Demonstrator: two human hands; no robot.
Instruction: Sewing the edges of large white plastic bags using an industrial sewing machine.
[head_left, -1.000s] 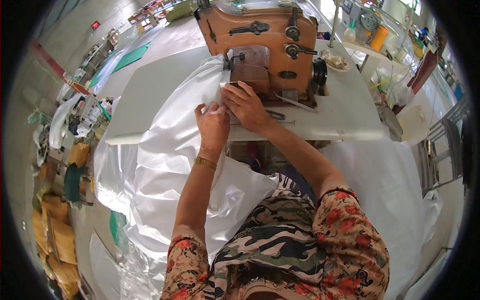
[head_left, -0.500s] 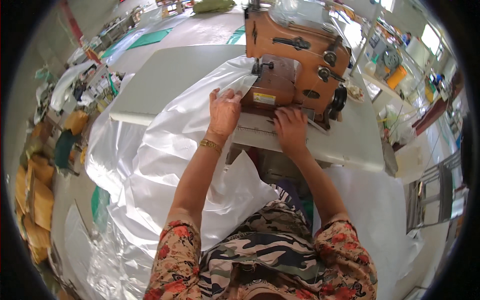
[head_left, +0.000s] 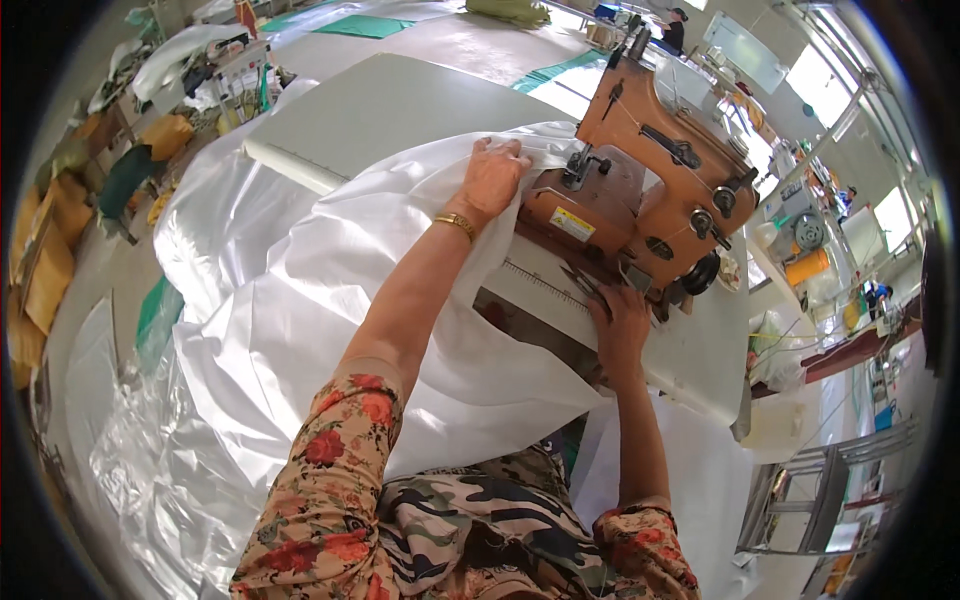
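Note:
A large white sheet of fabric (head_left: pixel 330 290) with a soft sheen drapes over the table's left part and down across my lap. My left hand (head_left: pixel 493 178), with a gold watch at the wrist, grips the fabric left of the sewing machine's needle area, its fingers bent into the cloth. The brown sewing machine (head_left: pixel 625 180) stands on the pale table (head_left: pixel 370 110). At the machine's near side, my right hand (head_left: pixel 622 318) is closed around small dark thread snips (head_left: pixel 582 284), their blades pointing toward the machine base. Its palm and some fingers are hidden.
A ruler strip (head_left: pixel 540 278) runs along the table by the machine. Clear plastic (head_left: pixel 150 480) lies in folds at the lower left. Brown bundles (head_left: pixel 45 270) stand at far left. A dark metal frame (head_left: pixel 820 500) is at right. Another person (head_left: pixel 674 32) is far back.
The view has turned, so the machine now appears tilted and farther right. My left hand has moved farther back with the fabric. The snips at my right hand now show more plainly.

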